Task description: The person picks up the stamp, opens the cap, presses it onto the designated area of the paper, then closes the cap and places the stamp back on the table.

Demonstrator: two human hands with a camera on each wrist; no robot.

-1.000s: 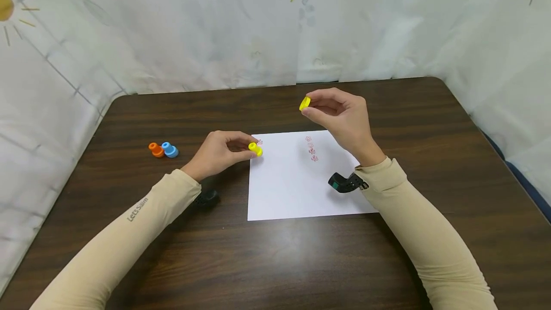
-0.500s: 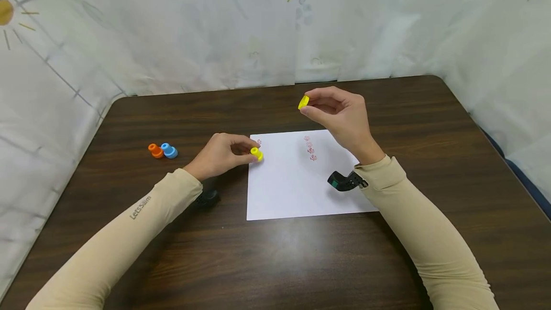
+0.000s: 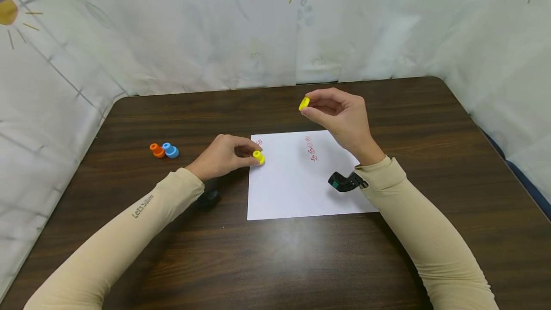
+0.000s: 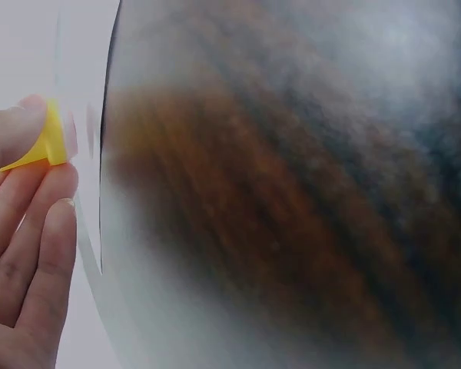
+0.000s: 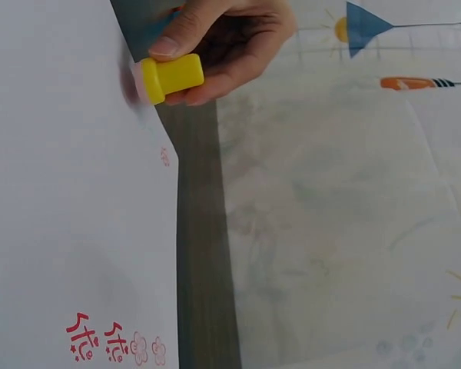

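Observation:
My left hand [image 3: 224, 158] pinches a yellow stamp [image 3: 258, 157] between thumb and fingers at the left edge of a white sheet of paper [image 3: 292, 193]. In the right wrist view, the stamp's pale pink face [image 5: 142, 83] is tilted toward the sheet, close over it. My right hand [image 3: 342, 114], raised above the far side of the sheet, holds a small yellow cap [image 3: 304, 104] in its fingertips. Red stamped prints [image 3: 311, 149] form a short column on the paper, and one more red print [image 5: 164, 157] is near the left hand.
On the dark wooden table [image 3: 288, 262], an orange stamp [image 3: 157, 150] and a blue stamp [image 3: 170, 150] stand side by side at the left. Wrist straps hang under both sleeves; the right one [image 3: 346, 182] is over the paper. A white printed curtain [image 3: 206, 27] surrounds the table.
My left hand has shifted slightly toward me and to the right with the stamp, whose handle top now sits lower in view. The right hand stays in place with the cap.

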